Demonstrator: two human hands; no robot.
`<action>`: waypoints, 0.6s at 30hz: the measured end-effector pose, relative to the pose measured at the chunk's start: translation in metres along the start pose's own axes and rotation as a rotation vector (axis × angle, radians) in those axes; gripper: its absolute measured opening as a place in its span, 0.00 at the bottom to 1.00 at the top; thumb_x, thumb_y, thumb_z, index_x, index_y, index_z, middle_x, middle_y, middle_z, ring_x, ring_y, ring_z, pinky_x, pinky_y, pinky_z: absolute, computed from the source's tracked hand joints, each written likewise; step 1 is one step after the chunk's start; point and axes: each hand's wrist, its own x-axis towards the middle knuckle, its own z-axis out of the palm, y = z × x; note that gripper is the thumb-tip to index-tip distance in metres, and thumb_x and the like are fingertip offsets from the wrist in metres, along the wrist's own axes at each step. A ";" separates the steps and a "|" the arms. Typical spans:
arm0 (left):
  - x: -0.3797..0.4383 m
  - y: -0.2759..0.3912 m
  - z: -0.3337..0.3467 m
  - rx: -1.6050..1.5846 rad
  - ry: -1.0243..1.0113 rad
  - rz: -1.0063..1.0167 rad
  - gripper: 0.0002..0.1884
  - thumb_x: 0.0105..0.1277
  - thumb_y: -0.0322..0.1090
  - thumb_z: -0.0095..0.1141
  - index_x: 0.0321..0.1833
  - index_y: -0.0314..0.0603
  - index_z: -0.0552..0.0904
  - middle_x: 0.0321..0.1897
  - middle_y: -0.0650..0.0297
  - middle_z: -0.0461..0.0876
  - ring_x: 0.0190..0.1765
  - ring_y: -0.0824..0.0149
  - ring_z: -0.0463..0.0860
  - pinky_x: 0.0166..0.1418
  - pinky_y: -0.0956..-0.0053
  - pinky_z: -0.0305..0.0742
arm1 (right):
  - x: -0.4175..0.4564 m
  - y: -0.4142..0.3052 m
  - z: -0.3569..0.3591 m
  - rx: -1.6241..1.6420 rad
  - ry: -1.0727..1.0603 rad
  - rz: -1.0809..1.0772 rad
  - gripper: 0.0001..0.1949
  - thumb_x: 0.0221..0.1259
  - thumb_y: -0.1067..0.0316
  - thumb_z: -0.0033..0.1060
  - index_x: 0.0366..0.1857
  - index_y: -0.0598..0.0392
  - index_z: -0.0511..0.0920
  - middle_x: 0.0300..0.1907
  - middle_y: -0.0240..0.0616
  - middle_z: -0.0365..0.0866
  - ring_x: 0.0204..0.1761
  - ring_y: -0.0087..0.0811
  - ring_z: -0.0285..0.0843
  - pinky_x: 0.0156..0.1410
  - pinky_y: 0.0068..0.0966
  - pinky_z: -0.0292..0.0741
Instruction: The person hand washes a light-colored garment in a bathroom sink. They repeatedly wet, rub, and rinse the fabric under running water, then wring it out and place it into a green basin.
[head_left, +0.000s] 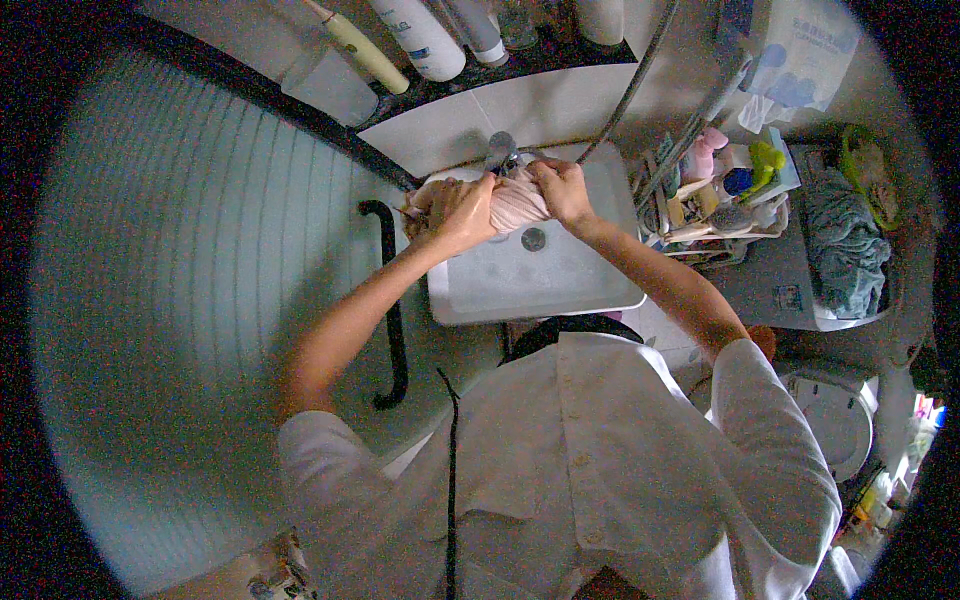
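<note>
Both hands grip a pale pink striped cloth (520, 206) over the far part of a white sink (495, 292). My left hand (456, 208) is closed around its left end, and a bunched bit of cloth shows beyond the knuckles. At the right end, my right hand (559, 187) pinches the cloth close to the chrome faucet (501, 146). The stretch between the hands looks twisted. Below the cloth, the round drain (533, 239) is visible in the basin. Whether water runs from the faucet cannot be made out.
A black shelf (480, 86) behind the sink holds a white bottle (424, 45), a tube and a pale yellow electric toothbrush (367, 52). Left is a ribbed glass panel with a black handle (390, 300). Right stand a basket of toiletries (712, 202), a hose and a bundled towel (847, 240).
</note>
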 end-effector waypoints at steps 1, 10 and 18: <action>-0.001 0.004 -0.004 -0.041 -0.005 -0.002 0.27 0.38 0.44 0.61 0.41 0.36 0.70 0.30 0.49 0.77 0.33 0.50 0.77 0.40 0.61 0.70 | -0.003 -0.009 0.000 -0.067 0.007 -0.097 0.12 0.50 0.62 0.47 0.19 0.62 0.74 0.14 0.39 0.72 0.17 0.28 0.67 0.24 0.27 0.65; 0.008 0.006 -0.031 -0.412 -0.283 0.010 0.29 0.30 0.39 0.64 0.39 0.33 0.72 0.31 0.50 0.78 0.35 0.54 0.78 0.41 0.67 0.72 | 0.000 -0.036 -0.012 -0.339 -0.146 -0.498 0.10 0.46 0.67 0.45 0.19 0.63 0.73 0.16 0.47 0.72 0.16 0.39 0.68 0.25 0.32 0.66; -0.002 -0.001 -0.012 -0.476 -0.041 0.028 0.28 0.32 0.42 0.64 0.40 0.37 0.74 0.31 0.50 0.78 0.36 0.54 0.78 0.40 0.67 0.71 | 0.000 -0.062 -0.015 -0.450 -0.255 -0.359 0.15 0.54 0.60 0.45 0.27 0.63 0.75 0.20 0.45 0.74 0.21 0.24 0.68 0.28 0.25 0.68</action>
